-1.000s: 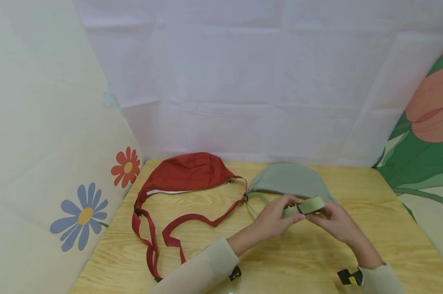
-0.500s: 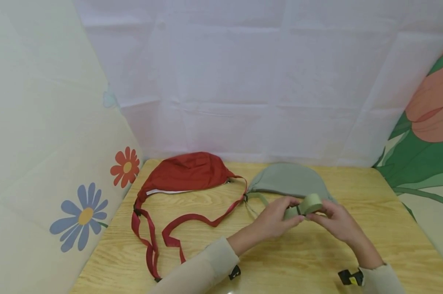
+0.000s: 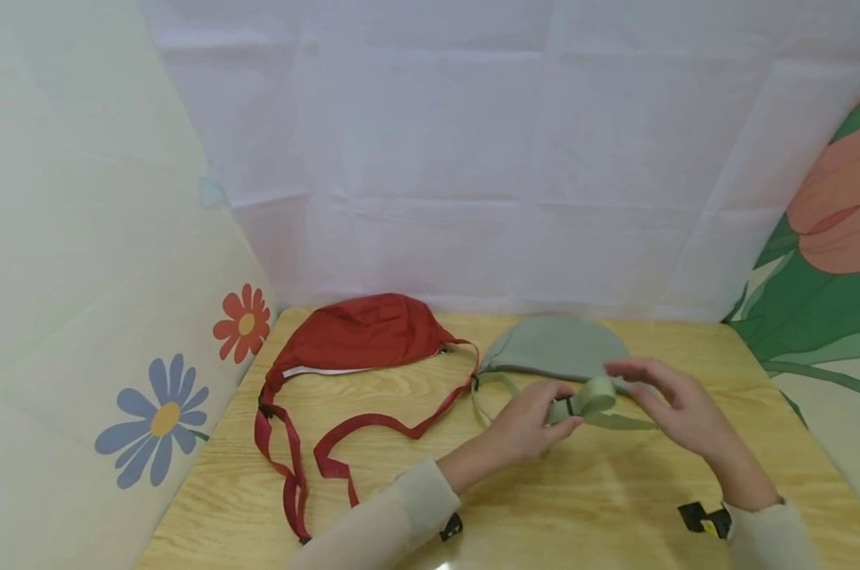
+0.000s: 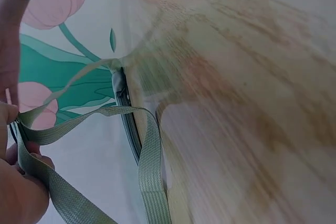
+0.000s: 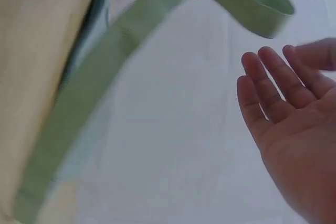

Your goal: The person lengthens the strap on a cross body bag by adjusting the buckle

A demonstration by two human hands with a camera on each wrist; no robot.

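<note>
A grey-green waist bag [image 3: 554, 348] lies at the back of the table, its pale green strap [image 3: 599, 396] raised in front of it. Thumb and fingers of my left hand [image 3: 521, 423] pinch the strap at a black slider [image 3: 574, 405]. From the slider, a loop of strap sticks out to the right and a flat length trails below it. My right hand [image 3: 686, 408] is just right of the loop, fingers extended and holding nothing. In the right wrist view, a gap shows between the right hand [image 5: 299, 114] and the strap loop.
Left of the green bag lies a red waist bag [image 3: 369, 332], its long red strap [image 3: 380, 419] spread across the wooden table [image 3: 587, 507]. Behind the table hangs a white cloth [image 3: 430, 174]. A flower-printed wall [image 3: 81, 301] stands at the left.
My right hand has let go of the green strap and moved right, its fingers spreading. The loop now stands free, and a trailing length shows below it. The left hand keeps its pinch.
</note>
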